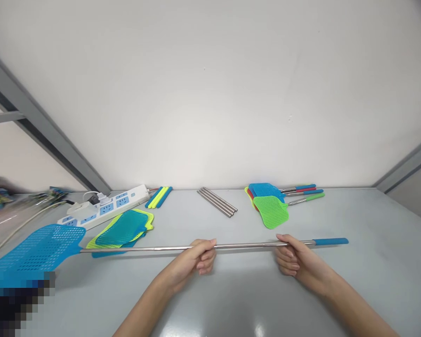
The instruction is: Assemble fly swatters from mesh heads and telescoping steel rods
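Observation:
A blue fly swatter (51, 245) with a long, drawn-out metal telescopic rod lies sideways across my view, held above the grey table. Its perforated head is at the left and its blue grip at the right. My left hand (199, 257) is closed around the middle of the rod, thumb on top. Farther right, my right hand (294, 260) grips the rod just short of the blue handle. Behind the rod at the left lie loose swatter heads (122, 229), yellow and blue, in a pile.
Several metal rods (217, 201) lie at the back middle, with yellow and blue handle grips (159, 197) to their left. Assembled swatters (273, 210) are stacked at the back right. A white power strip (107, 206) with plugs and cables stands at the left, by a grey frame post.

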A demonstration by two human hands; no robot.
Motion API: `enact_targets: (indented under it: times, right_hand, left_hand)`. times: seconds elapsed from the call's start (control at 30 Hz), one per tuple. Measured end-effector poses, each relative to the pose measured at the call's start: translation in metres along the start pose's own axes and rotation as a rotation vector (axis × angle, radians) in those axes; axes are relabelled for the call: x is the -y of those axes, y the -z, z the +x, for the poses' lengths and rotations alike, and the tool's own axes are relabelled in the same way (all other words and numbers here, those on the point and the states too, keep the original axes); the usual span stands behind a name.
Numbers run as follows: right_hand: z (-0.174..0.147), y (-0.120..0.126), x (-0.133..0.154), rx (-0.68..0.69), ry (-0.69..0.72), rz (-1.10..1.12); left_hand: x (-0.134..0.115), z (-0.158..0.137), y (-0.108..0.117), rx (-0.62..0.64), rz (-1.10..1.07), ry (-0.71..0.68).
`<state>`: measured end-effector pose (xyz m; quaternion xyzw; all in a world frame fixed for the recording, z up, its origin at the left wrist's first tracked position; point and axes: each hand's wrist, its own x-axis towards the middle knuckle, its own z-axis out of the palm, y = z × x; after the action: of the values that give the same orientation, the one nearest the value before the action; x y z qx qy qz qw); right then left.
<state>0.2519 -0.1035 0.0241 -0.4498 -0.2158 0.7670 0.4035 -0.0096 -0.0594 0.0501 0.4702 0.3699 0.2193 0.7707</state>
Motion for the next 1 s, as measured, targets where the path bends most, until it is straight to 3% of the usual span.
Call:
enact_targets:
  times: [0.3,0.5,0.83,1.0]
  right_hand:
    - [0.016,-0.043,-0.021,0.165,-0.03,-0.125]
    - [0.025,-0.068,-0.03,0.212,-0.014,-0.16]
    - [0.033,-0.054,-0.031,0.186,0.039,-0.093]
    - [0.033,-0.039,-0.025,0.115,0.098,-0.028]
  left_hand:
    - [0.018,0.008,-0.015,0.091,-0.075,-0.019]
    - [0.021,0.009,-0.016,0.071,-0.076,-0.038]
    - [0.025,0.012,-0.01,-0.044,-0.091,-0.047]
    - [0.023,0.014,0.005,-0.21,-0.169,-0.113]
